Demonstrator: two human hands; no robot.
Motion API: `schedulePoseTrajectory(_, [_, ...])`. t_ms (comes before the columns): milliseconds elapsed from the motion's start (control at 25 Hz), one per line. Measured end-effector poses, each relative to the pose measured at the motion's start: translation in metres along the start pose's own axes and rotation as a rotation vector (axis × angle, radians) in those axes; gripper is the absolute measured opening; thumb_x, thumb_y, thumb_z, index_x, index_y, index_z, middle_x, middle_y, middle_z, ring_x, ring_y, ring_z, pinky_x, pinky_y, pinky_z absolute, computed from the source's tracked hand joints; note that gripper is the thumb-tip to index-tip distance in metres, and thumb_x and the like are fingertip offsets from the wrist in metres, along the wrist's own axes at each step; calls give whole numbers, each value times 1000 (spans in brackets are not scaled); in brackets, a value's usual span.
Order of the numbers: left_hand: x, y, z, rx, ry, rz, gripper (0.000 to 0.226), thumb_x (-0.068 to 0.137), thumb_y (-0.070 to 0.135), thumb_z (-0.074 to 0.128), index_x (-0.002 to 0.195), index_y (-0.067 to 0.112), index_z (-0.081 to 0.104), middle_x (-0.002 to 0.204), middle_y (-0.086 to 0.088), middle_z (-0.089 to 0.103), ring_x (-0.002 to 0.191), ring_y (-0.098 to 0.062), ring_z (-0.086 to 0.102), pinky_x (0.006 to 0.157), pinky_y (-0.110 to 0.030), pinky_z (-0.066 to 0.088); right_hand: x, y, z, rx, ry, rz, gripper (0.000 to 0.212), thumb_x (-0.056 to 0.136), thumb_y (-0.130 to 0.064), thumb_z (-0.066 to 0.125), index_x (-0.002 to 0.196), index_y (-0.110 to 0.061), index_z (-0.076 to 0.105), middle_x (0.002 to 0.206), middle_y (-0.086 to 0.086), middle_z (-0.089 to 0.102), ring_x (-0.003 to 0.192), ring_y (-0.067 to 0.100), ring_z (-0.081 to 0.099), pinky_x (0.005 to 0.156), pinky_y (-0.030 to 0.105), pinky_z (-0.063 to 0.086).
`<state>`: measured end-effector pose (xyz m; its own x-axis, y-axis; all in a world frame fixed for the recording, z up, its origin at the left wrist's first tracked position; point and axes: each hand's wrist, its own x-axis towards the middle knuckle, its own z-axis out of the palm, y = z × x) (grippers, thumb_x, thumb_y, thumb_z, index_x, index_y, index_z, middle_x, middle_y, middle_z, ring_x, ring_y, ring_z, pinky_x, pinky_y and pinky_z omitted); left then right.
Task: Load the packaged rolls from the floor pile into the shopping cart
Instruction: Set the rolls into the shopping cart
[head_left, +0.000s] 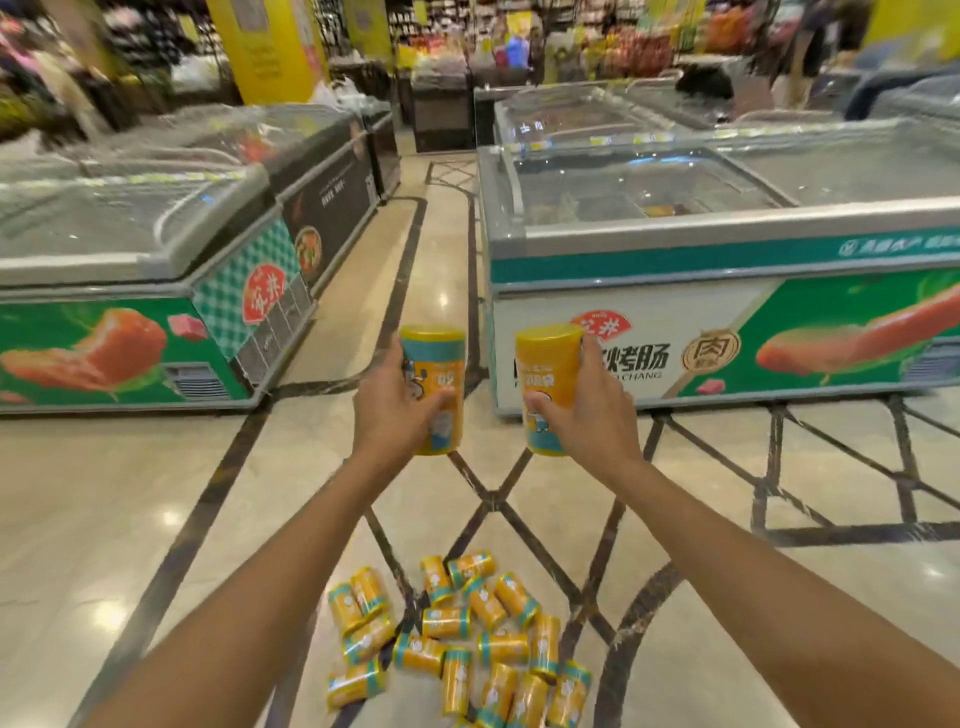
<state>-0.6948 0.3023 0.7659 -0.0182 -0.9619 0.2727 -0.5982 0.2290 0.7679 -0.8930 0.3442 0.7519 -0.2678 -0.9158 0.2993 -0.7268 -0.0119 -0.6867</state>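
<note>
My left hand (392, 410) grips a yellow and teal packaged roll (435, 358), held upright at arm's length. My right hand (587, 410) grips a second yellow packaged roll (545, 364), also upright, a little to the right of the first. Both arms stretch forward above the floor. Below them, near the bottom of the view, a pile of several yellow and teal packaged rolls (467, 639) lies scattered on the tiled floor. No shopping cart is in view.
A chest freezer with green sausage graphics (130, 291) stands on the left, another chest freezer (727, 270) on the right. An aisle of polished floor (441, 249) runs between them toward stocked shelves (571, 41). A person (810, 47) stands at the far right.
</note>
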Motion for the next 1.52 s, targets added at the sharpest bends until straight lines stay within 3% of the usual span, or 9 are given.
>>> schedulePoseTrajectory(160, [5,44,-63,0,168,-8,58,76,23,77,127,18,50,109,1,67,97,-11,60,86,-30,50,24,-52,-26,75,-49,-196,89,82,-44,68,149,-19,15,130,6,54,114,25,54,92,39,45])
schedulePoseTrajectory(360, [-42,67,-126,34,495,-126,54,74,19,78,122,19,54,98,10,64,93,-9,62,81,-26,48,32,-115,-21,226,-225,-460,91,81,-46,69,150,-22,13,133,3,53,117,25,55,96,42,47])
schedulePoseTrajectory(520, [-115,59,-187,121,743,-288,59,71,25,79,125,25,54,106,3,69,97,-17,65,87,-42,53,1,-182,9,315,-365,-712,93,77,-50,72,148,-21,20,126,5,58,111,28,58,87,41,50])
schedulePoseTrajectory(760, [-285,55,-282,237,1098,-556,45,72,25,79,110,28,56,98,6,69,91,-13,66,86,-42,54,-132,-296,54,555,-731,-1019,96,76,-45,75,150,-21,18,134,3,54,115,23,55,93,39,48])
schedulePoseTrajectory(920, [-391,58,-322,388,1301,-710,61,69,30,79,124,24,54,96,5,69,89,-13,64,79,-31,51,-235,-357,78,642,-896,-1134,93,77,-48,72,148,-24,17,129,1,57,109,22,60,90,38,51])
schedulePoseTrajectory(1080, [-491,48,-361,446,1487,-839,77,67,29,81,136,21,48,108,8,67,102,-13,63,88,-29,49,-346,-414,97,684,-1082,-1260,86,75,-50,73,143,-24,26,116,2,64,101,27,63,81,40,52])
schedulePoseTrajectory(1320, [-565,32,-409,500,1644,-924,85,73,21,80,145,14,35,126,1,61,112,-16,59,96,-34,47,-455,-481,125,807,-1213,-1389,88,74,-48,74,144,-20,30,118,4,64,106,30,60,78,36,47])
schedulePoseTrajectory(1520, [-590,-1,-442,536,1685,-1002,81,72,20,81,143,13,41,127,2,61,110,-9,58,98,-30,45,-506,-520,164,889,-1341,-1443,91,73,-50,74,145,-20,29,115,4,66,102,28,62,77,34,48])
